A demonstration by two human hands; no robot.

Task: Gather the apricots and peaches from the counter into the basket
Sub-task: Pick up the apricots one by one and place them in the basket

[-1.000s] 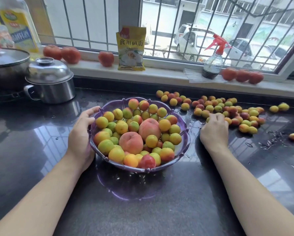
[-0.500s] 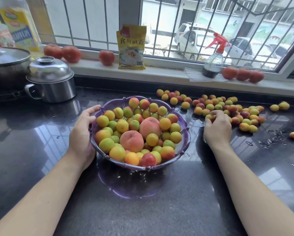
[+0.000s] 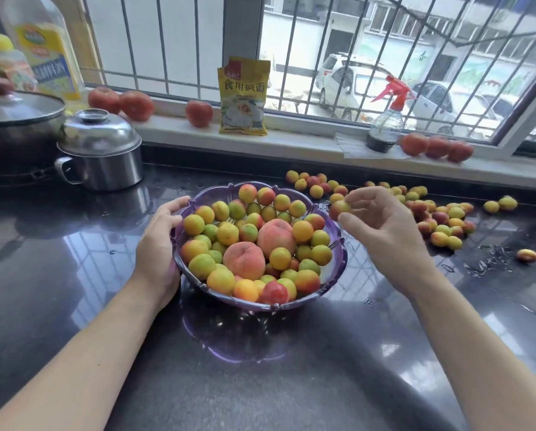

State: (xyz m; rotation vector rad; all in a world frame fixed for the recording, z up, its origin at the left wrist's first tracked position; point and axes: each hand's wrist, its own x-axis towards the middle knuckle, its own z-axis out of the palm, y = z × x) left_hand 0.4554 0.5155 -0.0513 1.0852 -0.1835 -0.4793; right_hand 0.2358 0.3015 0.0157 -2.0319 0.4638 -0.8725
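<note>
A: At the basket's two o'clock rim, what do the fingers [image 3: 343, 219] hold?

B: The right hand [image 3: 381, 225] pinches one apricot [image 3: 338, 209] between thumb and fingertips, its other fingers loosely spread.

A: And the left hand [image 3: 158, 247]?

B: Curled round the purple basket [image 3: 335, 265] at nine o'clock, gripping its rim. Two peaches [image 3: 244, 260] lie among the fruit inside.

A: The rest?

B: Loose apricots [image 3: 444, 222] lie on the dark counter [image 3: 74, 275] toward three o'clock.

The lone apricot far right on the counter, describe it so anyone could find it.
Start at the purple basket on the dark counter and go right, past the heap of apricots. The lone apricot lies alone beside water splashes, nearer the viewer.
</note>
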